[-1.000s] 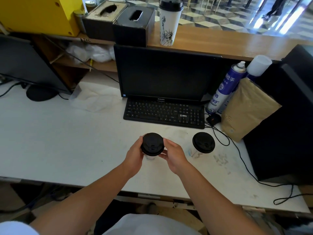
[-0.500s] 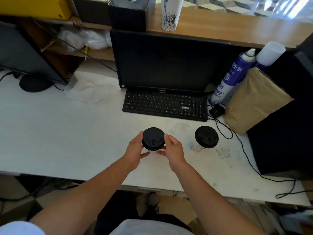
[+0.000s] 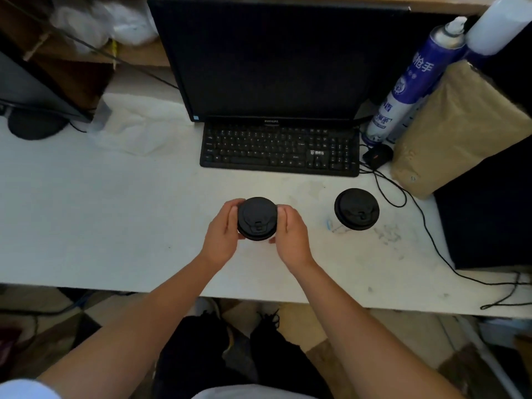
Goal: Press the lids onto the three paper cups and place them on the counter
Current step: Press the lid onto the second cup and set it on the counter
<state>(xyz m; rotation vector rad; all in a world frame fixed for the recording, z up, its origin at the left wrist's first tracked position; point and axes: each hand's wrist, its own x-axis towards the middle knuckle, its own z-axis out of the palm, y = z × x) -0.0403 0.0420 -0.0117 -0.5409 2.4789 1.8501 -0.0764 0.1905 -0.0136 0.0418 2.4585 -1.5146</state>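
Note:
A paper cup with a black lid [image 3: 257, 218] stands on the white desk [image 3: 115, 220], seen from straight above so its body is almost hidden. My left hand [image 3: 223, 231] wraps its left side and my right hand [image 3: 289, 234] its right side, fingers curled along the lid's rim. A second cup with a black lid [image 3: 357, 208] stands alone to the right, a little white wall showing below the lid. No other cup is in view.
A black keyboard [image 3: 280, 149] and monitor [image 3: 276, 59] sit behind the cups. At the right are a blue spray can [image 3: 408, 84], a brown paper bag [image 3: 457, 131], a black box [image 3: 489, 208] and trailing cables [image 3: 426, 226]. Crumpled white paper [image 3: 135, 128] lies at the left.
The camera has tilted down, so the wooden counter and the cup on it left the view. Both hands stay on the lidded cup, now closer around its rim.

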